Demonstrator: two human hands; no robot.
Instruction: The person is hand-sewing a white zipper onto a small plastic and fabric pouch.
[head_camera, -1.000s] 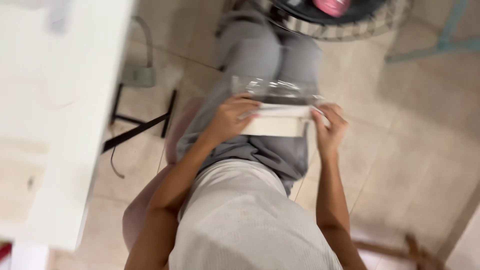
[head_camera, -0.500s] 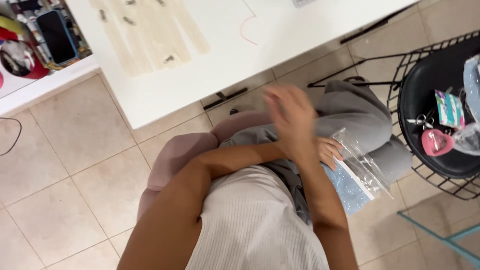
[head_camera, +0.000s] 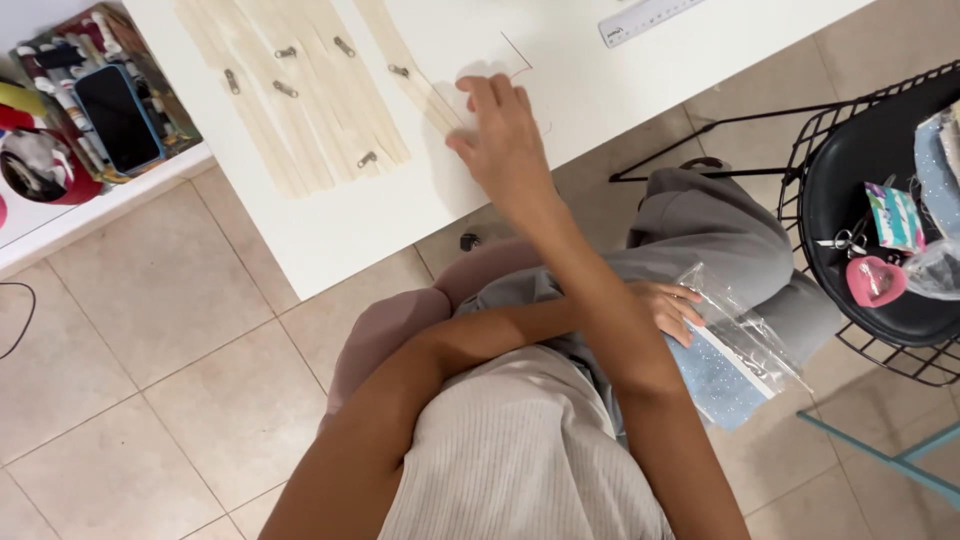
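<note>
1. Two hands work crossed: the right arm passes over the left forearm and stretches up to the white surface.
2. Right hand lies on the surface near its front edge, fingers spread and loosely bent; its fingertips touch the end of a cream zipper strip. It clamps nothing that can be seen.
3. More zipper strips lie side by side toward the surface's left corner, small metal sliders on them.
4. Left hand rests on the lap, fingers laid flat on a clear bag; whether it grips the bag cannot be told.
5. Inside the bag is a pale blue sheet, and the bag lies across the grey trousers, well apart from the surface.
6. One ruler lies at the surface's far edge.
7. A phone lies in a tray of small things on a shelf left of the surface.
8. A black wire chair to the right carries a pink heart-shaped thing.
</note>
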